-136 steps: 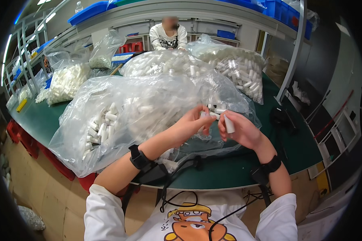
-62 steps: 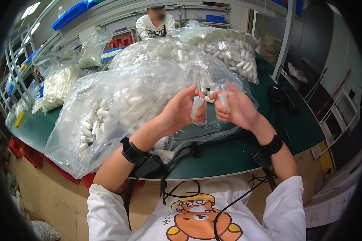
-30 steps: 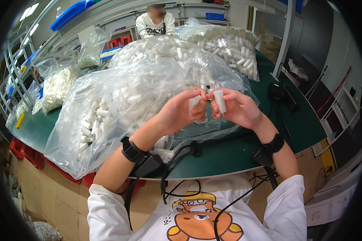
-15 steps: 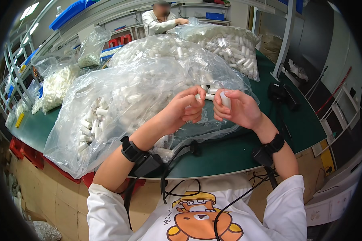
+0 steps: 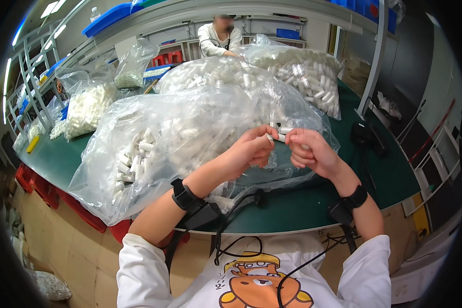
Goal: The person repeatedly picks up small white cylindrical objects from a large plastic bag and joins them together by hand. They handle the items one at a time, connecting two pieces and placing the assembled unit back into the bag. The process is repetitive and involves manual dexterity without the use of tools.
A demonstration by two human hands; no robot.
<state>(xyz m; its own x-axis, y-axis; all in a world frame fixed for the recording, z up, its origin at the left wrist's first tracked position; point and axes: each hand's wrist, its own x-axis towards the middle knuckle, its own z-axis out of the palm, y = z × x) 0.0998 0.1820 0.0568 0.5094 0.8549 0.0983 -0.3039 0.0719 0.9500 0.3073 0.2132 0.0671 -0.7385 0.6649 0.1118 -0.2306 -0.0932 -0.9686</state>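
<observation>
My left hand (image 5: 255, 150) pinches a small white piece (image 5: 270, 137) between thumb and forefinger. Close beside it, my right hand (image 5: 314, 154) is closed around a white plastic tube (image 5: 305, 147), most of which the fingers hide. Between and just beyond the fingertips, a few loose white tubes (image 5: 283, 130) lie at the mouth of a clear plastic bag. That large bag (image 5: 185, 110), full of similar white tubes, spreads over the green table (image 5: 282, 215) under and to the left of my hands.
More clear bags of white tubes (image 5: 313, 82) stand farther back, and a bag of off-white pieces (image 5: 90, 110) sits at the left. A person (image 5: 219, 38) works across the table. A black device (image 5: 367, 134) lies at the right by a metal post (image 5: 377, 66). Black cables (image 5: 236, 208) hang near my wrists.
My right hand has curled its fingers over the tube, which stood up in plain sight before. My hands have drawn closer together. The whole view has shifted slightly.
</observation>
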